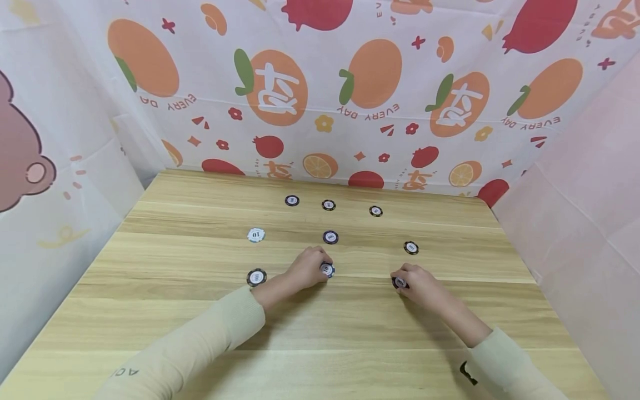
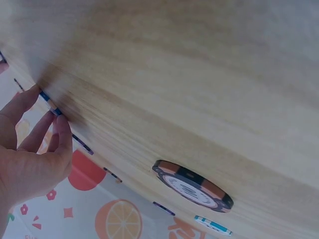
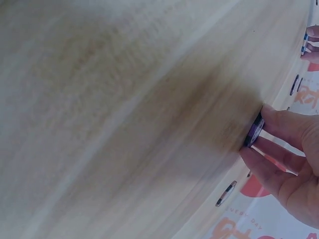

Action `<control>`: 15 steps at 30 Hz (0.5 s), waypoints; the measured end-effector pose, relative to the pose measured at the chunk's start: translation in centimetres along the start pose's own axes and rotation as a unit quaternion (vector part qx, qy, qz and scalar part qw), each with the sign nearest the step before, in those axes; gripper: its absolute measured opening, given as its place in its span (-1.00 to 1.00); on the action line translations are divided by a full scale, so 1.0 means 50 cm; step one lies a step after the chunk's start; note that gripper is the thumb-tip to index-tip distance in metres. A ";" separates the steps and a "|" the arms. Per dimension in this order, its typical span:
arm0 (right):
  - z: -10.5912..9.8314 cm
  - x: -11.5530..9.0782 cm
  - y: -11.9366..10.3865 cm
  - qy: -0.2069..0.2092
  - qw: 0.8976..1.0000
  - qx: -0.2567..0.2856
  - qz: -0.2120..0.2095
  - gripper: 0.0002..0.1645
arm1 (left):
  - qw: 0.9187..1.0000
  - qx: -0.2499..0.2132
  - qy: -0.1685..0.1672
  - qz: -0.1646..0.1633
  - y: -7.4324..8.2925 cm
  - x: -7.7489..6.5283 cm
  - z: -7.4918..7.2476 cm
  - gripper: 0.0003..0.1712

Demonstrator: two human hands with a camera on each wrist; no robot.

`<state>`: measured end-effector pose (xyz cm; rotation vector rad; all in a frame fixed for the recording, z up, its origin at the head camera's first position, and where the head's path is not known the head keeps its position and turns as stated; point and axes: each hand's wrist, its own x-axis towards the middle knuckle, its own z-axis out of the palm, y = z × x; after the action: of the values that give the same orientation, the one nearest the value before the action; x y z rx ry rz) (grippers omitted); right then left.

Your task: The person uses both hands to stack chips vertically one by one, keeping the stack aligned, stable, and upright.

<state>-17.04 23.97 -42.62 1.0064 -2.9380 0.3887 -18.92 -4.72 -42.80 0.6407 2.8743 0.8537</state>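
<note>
My left hand [image 1: 308, 268] pinches a blue-and-white poker chip [image 1: 327, 270] by its edge, near the middle of the wooden table. In the left wrist view, thumb and fingertips sit on opposite sides of this chip [image 2: 50, 103], close to the wood. To the right, my right hand [image 1: 419, 283] pinches a dark purple poker chip [image 1: 399, 282] between thumb and fingers. The right wrist view shows that purple chip [image 3: 254, 130] tilted at the tabletop. Just beyond the left hand lies another purple chip [image 1: 330, 237]. A black chip [image 1: 411, 248] lies beyond the right hand.
A black chip [image 1: 256, 277] lies beside the left wrist, with a light-blue-and-white chip [image 1: 256, 235] behind it. Three dark chips, including one at far left [image 1: 292, 200], line the table's back. Fruit-printed curtain [image 1: 325, 111] hangs behind the table [image 1: 320, 355].
</note>
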 end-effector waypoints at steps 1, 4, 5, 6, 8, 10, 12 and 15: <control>0.001 0.000 0.000 0.002 1.000 0.003 0.001 -0.62 | 1.000 0.000 0.000 0.000 0.000 0.000 0.000 -0.63; 0.003 -0.001 0.000 0.005 1.000 0.013 0.009 -0.62 | 1.000 -0.003 0.002 0.002 -0.001 0.000 -0.001 -0.63; 0.003 -0.001 0.000 0.006 1.000 0.016 0.012 -0.62 | 1.000 -0.004 0.002 0.002 -0.001 0.000 -0.002 -0.63; 0.004 -0.001 0.000 0.007 1.000 0.018 0.013 -0.62 | 1.000 -0.005 0.002 0.002 -0.001 -0.001 -0.002 -0.63; 0.004 0.000 0.001 0.007 1.000 0.019 0.014 -0.63 | 1.000 -0.005 0.002 0.003 0.000 -0.002 -0.002 -0.64; 0.003 0.001 0.000 0.006 1.000 0.022 0.020 -0.64 | 1.000 -0.007 0.002 0.004 0.000 -0.002 -0.002 -0.64; 0.002 0.001 0.000 0.005 0.999 0.029 0.028 -0.65 | 1.000 -0.009 0.002 0.004 0.000 -0.003 -0.003 -0.64; -0.002 0.003 -0.002 0.001 0.998 0.040 0.043 -0.66 | 1.000 -0.010 0.003 0.006 0.000 -0.003 -0.003 -0.64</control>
<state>-17.09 23.83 -42.48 0.8869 -2.9932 0.5142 -18.80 -4.84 -42.68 0.6552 2.8660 0.8868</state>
